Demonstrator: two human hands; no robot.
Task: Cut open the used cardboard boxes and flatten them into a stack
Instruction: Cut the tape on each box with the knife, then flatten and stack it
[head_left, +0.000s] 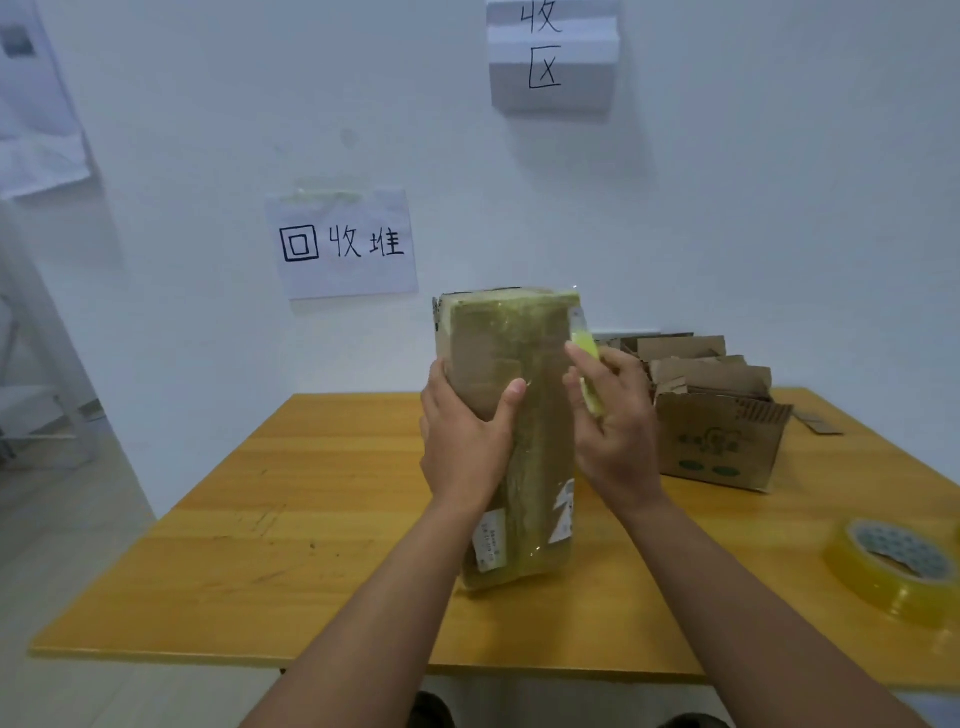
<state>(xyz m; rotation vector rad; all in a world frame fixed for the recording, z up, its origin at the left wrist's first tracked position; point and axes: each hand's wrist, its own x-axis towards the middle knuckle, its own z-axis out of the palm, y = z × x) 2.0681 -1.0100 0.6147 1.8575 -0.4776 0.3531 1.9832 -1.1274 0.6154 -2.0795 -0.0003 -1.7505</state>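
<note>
A tall cardboard box (514, 358), wrapped in yellowish clear tape with white labels low on its front, stands on end on the wooden table (311, 545). My left hand (465, 441) grips its left side, thumb across the front face. My right hand (613, 426) holds a light-green cutter (587, 364) against the box's right edge, near the top. The cutter's tip is hidden by the box edge and the blur.
An open cardboard box (722, 447) stuffed with flattened cardboard pieces sits at the back right of the table. A roll of yellow tape (893, 569) lies at the right edge. Paper signs (343, 244) hang on the white wall behind.
</note>
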